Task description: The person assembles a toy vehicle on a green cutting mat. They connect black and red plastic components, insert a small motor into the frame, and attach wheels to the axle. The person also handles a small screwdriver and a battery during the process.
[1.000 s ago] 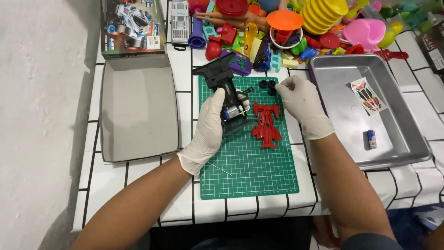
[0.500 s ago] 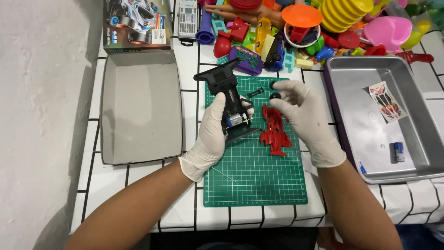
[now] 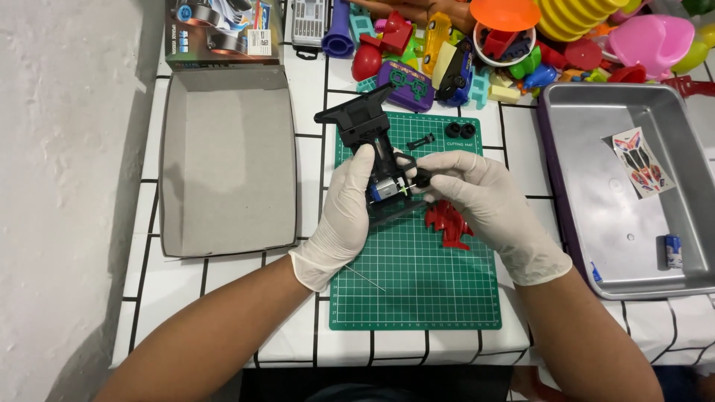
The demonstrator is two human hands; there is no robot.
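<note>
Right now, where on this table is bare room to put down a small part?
The near half of the green cutting mat, below the red plastic piece, is bare except a thin pin. The grey cardboard box lid at left is empty. The metal tray has bare floor between its sticker sheet and small tube. The far edge, with the colourful toy pile, is crowded.

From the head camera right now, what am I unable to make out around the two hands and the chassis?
- Head view: middle of the black chassis, covered by the left hand.
- Head view: the small black part at the right hand fingertips; too small to identify, its seating on the chassis unclear.
- Head view: red body piece, partly under the right hand.
- Head view: toy pile, cut off by the top edge.
- Head view: metal tray, right rim beyond the frame.
</note>
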